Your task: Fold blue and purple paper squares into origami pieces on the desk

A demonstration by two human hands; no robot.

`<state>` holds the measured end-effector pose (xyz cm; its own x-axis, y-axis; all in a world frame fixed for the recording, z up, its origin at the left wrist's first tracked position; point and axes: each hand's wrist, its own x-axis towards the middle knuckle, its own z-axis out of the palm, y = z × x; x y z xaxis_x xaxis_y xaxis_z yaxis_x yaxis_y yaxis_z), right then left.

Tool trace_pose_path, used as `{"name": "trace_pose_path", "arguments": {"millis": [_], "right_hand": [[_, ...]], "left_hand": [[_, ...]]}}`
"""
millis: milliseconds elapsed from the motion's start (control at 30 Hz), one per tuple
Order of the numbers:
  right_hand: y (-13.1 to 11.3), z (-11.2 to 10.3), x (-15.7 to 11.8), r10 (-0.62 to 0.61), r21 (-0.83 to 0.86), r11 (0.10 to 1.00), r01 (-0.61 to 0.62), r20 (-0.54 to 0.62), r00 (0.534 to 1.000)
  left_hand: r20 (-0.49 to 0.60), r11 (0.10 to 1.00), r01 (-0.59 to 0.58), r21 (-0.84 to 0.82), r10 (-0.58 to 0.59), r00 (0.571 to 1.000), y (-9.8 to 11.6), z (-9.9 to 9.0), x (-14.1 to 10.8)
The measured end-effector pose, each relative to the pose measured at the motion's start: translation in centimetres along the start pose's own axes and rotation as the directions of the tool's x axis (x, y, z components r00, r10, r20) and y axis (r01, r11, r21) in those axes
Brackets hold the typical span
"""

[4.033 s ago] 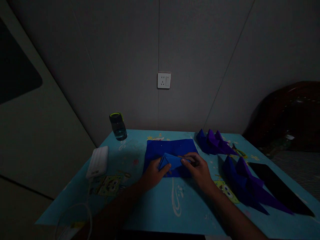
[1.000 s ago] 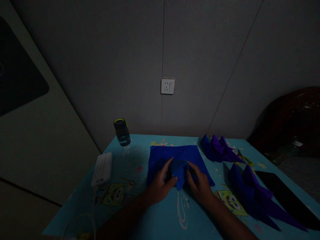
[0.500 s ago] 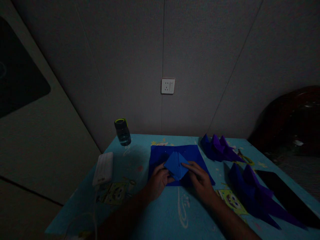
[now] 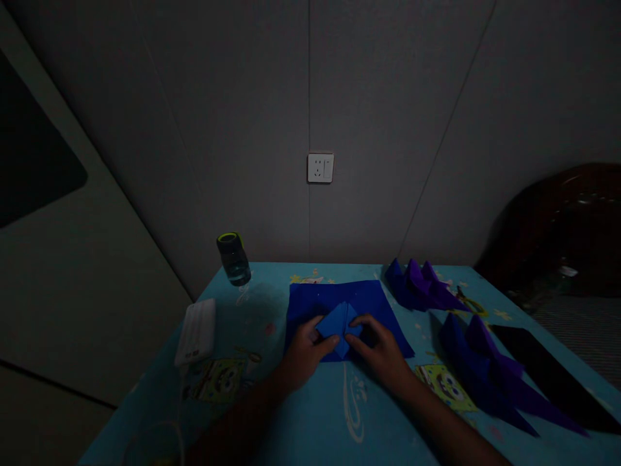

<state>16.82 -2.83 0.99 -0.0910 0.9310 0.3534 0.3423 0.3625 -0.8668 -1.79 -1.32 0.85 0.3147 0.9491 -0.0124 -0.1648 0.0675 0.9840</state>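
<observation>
A light-blue folded paper [image 4: 334,321], diamond-shaped with a line down its middle, is held over dark-blue paper sheets [image 4: 305,299] on the table. My left hand [image 4: 306,349] grips its left side, thumb on the front face and the other fingers partly hidden behind. On the right side, my right hand [image 4: 381,349] pinches the fold, with thumb and index finger near the middle line. The lower tip of the folded paper points toward me.
Folded blue-and-purple paper pieces [image 4: 478,366] [image 4: 417,286] lie at the right, beside a black flat slab [image 4: 548,372]. A water bottle [image 4: 235,260] and a white power bank [image 4: 196,331] with a cable stand at left. Behind the patterned blue tablecloth [image 4: 310,414] is a wall.
Both thumbs have come onto the front face of the folded paper, and my right fingers now pinch its right side. The view has shifted slightly.
</observation>
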Motion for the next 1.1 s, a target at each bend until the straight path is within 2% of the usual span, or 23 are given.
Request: {"name": "trace_pose_path", "arguments": {"millis": [100, 167, 233, 367, 533, 667, 867, 933, 1100], "right_hand": [[-0.1, -0.4, 0.0, 0.006, 0.016, 1.000, -0.007, 0.053, 0.999], [-0.3, -0.6, -0.1, -0.054, -0.022, 0.998, 0.056, 0.099, 0.994], [-0.4, -0.7, -0.1, -0.133, -0.064, 0.987, 0.144, 0.147, 0.980], [0.0, -0.6, -0.4, -0.208, -0.107, 0.967, 0.233, 0.203, 0.957], [0.8, -0.6, -0.6, -0.141, -0.157, 0.973, 0.171, 0.182, 0.973], [0.4, -0.8, -0.8, -0.110, -0.112, 0.985, 0.130, 0.174, 0.979], [-0.5, -0.7, -0.8, -0.058, -0.168, 0.980, 0.102, 0.248, 0.967], [-0.6, -0.5, -0.7, -0.049, -0.176, 0.980, 0.088, 0.214, 0.976], [-0.7, -0.3, -0.4, -0.021, -0.164, 0.985, 0.042, 0.125, 0.992]], "left_hand": [[0.012, 0.944, -0.097, 0.316, 0.098, 0.995, 0.3, -0.3, -0.2], [0.039, 0.851, -0.165, 0.498, 0.168, 0.985, 0.4, -0.7, -0.4], [0.045, 0.790, -0.199, 0.580, 0.213, 0.976, 0.3, -1.0, -0.5], [0.092, 0.771, -0.213, 0.601, 0.198, 0.976, 0.1, -1.3, -0.3], [0.157, 0.761, -0.221, 0.610, 0.158, 0.975, 0.5, -1.2, 0.2], [0.206, 0.763, -0.255, 0.595, 0.161, 0.965, 0.5, -1.1, -0.2], [0.286, 0.688, -0.296, 0.663, 0.132, 0.949, -0.4, -0.9, -1.4], [0.282, 0.686, -0.292, 0.666, 0.130, 0.950, -1.0, -0.9, -1.5], [0.154, 0.759, -0.248, 0.602, 0.195, 0.969, -2.1, -1.1, -1.3]]}}
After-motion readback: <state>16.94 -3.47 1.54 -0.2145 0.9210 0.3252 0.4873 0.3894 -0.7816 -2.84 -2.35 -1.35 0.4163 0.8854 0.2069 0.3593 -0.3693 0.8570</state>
